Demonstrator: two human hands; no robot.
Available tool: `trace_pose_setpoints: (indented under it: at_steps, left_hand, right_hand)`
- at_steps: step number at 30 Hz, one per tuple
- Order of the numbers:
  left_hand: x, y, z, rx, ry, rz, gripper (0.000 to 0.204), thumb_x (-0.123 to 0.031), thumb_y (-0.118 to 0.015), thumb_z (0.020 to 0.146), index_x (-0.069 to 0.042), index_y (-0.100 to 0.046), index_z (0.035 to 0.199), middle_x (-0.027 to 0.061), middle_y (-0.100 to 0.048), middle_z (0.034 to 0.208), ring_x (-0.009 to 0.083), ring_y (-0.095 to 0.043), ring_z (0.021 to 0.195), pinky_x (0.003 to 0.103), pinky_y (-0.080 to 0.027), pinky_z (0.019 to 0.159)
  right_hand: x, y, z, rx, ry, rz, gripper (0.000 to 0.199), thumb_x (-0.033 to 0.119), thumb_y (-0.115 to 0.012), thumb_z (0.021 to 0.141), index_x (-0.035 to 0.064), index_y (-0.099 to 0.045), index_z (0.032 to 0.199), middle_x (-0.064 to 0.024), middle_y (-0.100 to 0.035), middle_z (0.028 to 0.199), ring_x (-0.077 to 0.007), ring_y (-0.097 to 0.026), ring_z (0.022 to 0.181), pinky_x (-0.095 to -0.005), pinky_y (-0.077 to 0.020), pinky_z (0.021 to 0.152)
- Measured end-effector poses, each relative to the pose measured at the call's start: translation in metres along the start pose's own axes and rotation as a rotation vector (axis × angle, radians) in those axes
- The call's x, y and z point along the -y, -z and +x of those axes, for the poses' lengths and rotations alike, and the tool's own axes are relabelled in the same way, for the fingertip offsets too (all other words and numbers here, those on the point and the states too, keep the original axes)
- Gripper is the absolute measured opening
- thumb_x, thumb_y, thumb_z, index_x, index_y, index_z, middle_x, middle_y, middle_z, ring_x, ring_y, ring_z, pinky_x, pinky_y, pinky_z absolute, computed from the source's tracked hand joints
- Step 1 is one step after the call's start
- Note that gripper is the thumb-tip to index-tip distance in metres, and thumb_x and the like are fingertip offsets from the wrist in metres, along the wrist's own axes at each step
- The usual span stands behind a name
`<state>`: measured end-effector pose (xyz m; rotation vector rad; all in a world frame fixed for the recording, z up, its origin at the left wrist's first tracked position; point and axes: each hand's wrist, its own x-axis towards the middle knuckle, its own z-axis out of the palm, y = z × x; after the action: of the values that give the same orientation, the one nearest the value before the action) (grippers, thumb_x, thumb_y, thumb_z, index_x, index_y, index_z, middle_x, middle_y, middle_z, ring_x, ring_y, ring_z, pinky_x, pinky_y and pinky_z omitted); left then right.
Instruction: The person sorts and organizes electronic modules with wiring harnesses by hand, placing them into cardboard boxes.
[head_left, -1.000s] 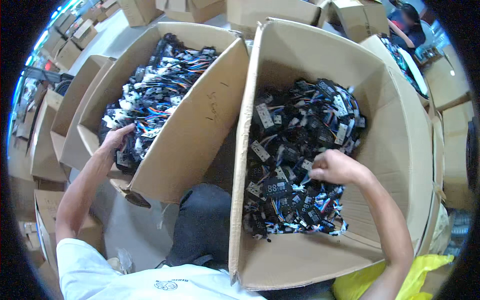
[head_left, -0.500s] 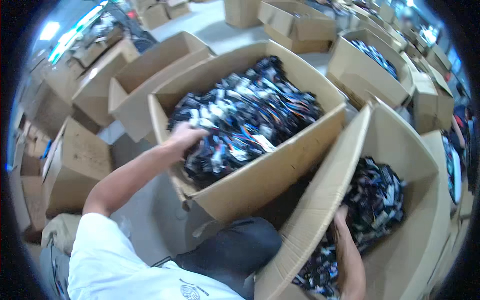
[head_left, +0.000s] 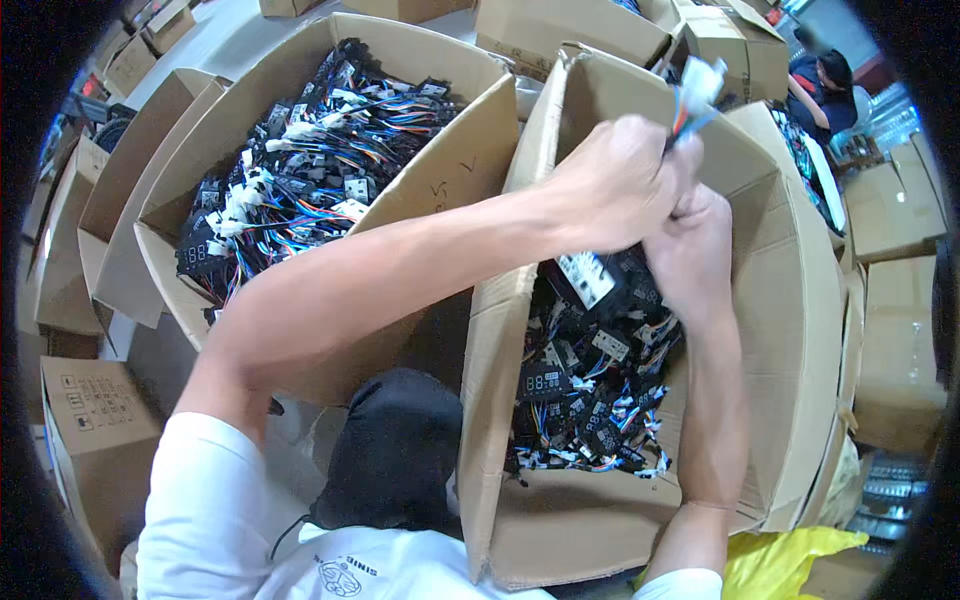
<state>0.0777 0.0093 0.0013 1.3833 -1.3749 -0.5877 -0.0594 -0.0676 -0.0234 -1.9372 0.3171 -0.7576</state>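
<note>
My left hand [head_left: 622, 185] is clamped on a wire bundle [head_left: 684, 118], its coloured strands and white connectors [head_left: 705, 78] poking up above my fist, over the carton [head_left: 570, 535] on the right. My right hand [head_left: 695, 250] presses against the left, fingers curled; what they close on, if anything, is hidden. Just below shows a black board [head_left: 588, 280] with a white label — I can't tell whether it hangs from my grip or rests on the pile of display boards [head_left: 600, 430] beneath. I judge the bundle light and limp, bending any way I turn it, a little slick on its plastic jackets. The connectors look stiff, and the joints behind them are likely the fragile part — better to pinch the strands together mid-length than tug their ends.
</note>
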Motion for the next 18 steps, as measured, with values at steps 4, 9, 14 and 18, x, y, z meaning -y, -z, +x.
trace_pose_setpoints:
  at_steps: [4,9,14,18]
  left_hand:
    - [0.031,-0.025,0.053,-0.446,-0.016,0.106,0.055,-0.038,-0.042,0.11,0.0,-0.069,0.081,0.0193,-0.07,0.073,0.0306,-0.072,0.071,0.043,-0.055,0.069]
    - [0.051,-0.045,0.049,-0.326,-0.079,0.431,0.053,-0.037,-0.046,0.108,0.004,-0.064,0.081,0.0275,-0.066,0.073,0.0478,-0.067,0.078,0.053,-0.052,0.072]
    - [0.054,-0.047,0.037,-0.096,-0.141,0.46,0.048,-0.039,-0.053,0.106,0.003,-0.068,0.09,0.0262,-0.066,0.073,0.0465,-0.068,0.077,0.054,-0.052,0.072]
    - [0.065,-0.043,0.036,0.039,-0.194,0.488,0.047,-0.039,-0.052,0.107,0.004,-0.068,0.095,0.0259,-0.068,0.077,0.0446,-0.069,0.079,0.05,-0.055,0.073]
  right_hand:
    - [-0.09,0.048,-0.007,-0.036,-0.398,-0.165,0.011,0.007,-0.07,0.092,-0.0011,-0.072,0.098,-0.0053,-0.073,0.085,-0.0109,-0.064,0.075,-0.0279,-0.0536,0.074]
    - [-0.23,-0.031,-0.136,0.658,-0.007,-0.766,0.016,0.003,-0.065,0.084,0.009,-0.076,0.094,-0.0134,-0.07,0.085,-0.0278,-0.07,0.09,-0.0408,-0.0545,0.09]
    - [-0.248,-0.015,-0.136,0.967,0.379,-1.169,0.017,0.02,-0.07,0.074,0.012,-0.07,0.089,-0.0075,-0.067,0.093,-0.0252,-0.064,0.099,-0.0413,-0.0456,0.1]
    - [-0.17,0.027,-0.085,0.812,0.588,-1.119,0.005,0.016,-0.062,0.079,0.0133,-0.059,0.076,-0.0047,-0.062,0.079,-0.0232,-0.064,0.086,-0.0365,-0.0491,0.086]
